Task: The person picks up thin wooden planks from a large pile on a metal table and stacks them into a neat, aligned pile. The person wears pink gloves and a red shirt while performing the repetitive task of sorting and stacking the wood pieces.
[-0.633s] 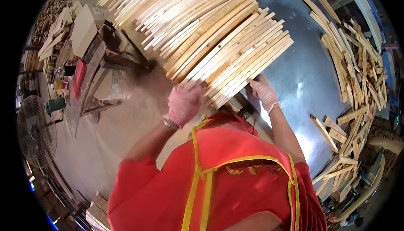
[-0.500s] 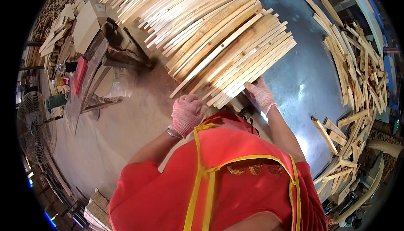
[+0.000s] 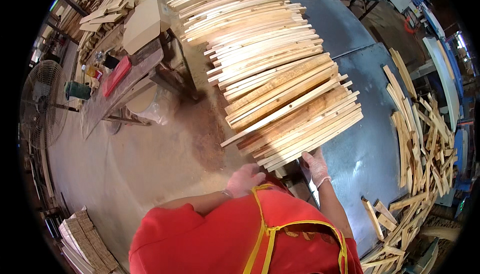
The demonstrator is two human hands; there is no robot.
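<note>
The right hand (image 3: 316,166) touches the near end of the wooden slat stack (image 3: 280,94) with open fingers (image 3: 311,155); the left hand (image 3: 244,179), loosely curled and empty, hangs just below it.

Single head-worn fisheye, looking steeply down, close above stacked wooden slats (image 3: 280,89)

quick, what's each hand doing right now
Left hand: gloved, loosely curled, empty, below the wooden slats.
Right hand: gloved, touching the slats' near ends; grip cannot be told.
</note>
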